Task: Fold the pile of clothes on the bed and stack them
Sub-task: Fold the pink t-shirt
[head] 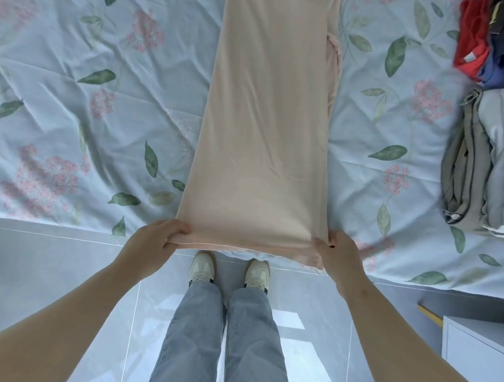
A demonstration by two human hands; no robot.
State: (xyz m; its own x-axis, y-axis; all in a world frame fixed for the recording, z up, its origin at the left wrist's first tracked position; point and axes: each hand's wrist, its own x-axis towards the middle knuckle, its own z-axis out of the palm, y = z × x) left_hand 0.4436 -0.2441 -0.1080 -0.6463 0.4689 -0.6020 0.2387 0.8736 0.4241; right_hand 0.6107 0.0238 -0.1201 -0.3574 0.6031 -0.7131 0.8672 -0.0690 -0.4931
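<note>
A long pale peach garment (pixel 266 118) lies folded lengthwise down the middle of the bed (pixel 74 108), which has a floral cover. Its near hem hangs over the bed's front edge. My left hand (pixel 154 241) pinches the hem's left corner, thumb on top. My right hand (pixel 339 256) grips the hem's right corner. At the far right lie folded grey and olive clothes (pixel 485 165), and behind them a loose heap of red, navy and dark clothes (pixel 486 42).
I stand on a pale tiled floor (pixel 51 256) against the bed's front edge, in jeans and light sneakers (pixel 229 273). A white cabinet (pixel 478 354) stands at the lower right.
</note>
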